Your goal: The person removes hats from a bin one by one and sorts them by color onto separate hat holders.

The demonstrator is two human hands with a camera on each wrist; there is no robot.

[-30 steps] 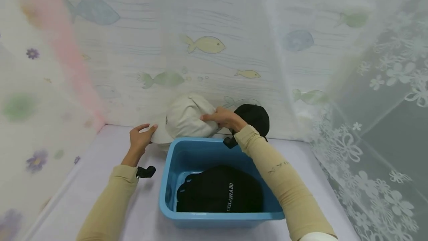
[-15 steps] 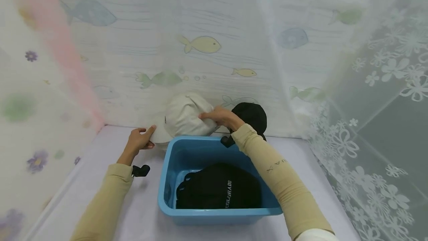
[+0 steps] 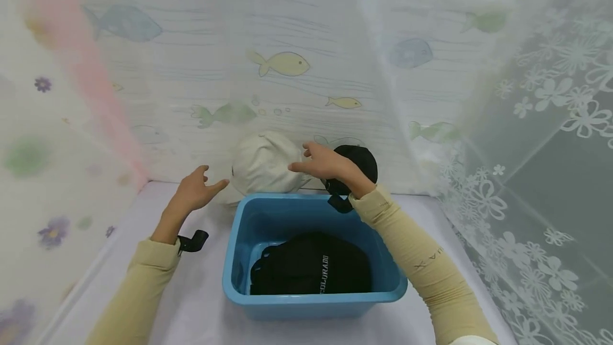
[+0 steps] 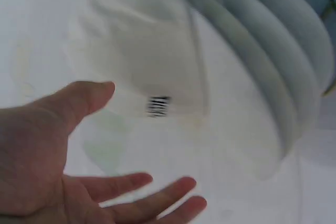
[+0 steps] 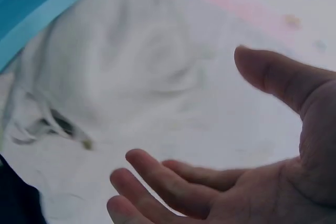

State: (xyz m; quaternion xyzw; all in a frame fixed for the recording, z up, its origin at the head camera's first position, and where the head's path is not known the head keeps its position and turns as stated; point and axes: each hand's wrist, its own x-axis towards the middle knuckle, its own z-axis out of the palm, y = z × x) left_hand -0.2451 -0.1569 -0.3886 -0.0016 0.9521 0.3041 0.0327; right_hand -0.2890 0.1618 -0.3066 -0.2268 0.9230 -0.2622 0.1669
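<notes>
A stack of white baseball caps stands behind the blue bin, against the curtain; several layered brims show in the left wrist view, below a cap front with a small dark label. My left hand is just left of the brims, fingers spread, holding nothing. Over the right side of the white caps hovers my right hand, thumb and fingers apart, holding nothing. The right wrist view shows it apart from the white cap. Partly behind that hand and wrist sits a black cap.
In front of the caps stands a blue plastic bin. Inside it lie black caps, the top one lettered COLORADO. A white cloth covers the table. Patterned sheer curtains hang at the back and sides.
Both hands have let go of the white caps. The left hand has drawn back left from the brim, and the right hand's fingers have spread and lifted off the crown.
</notes>
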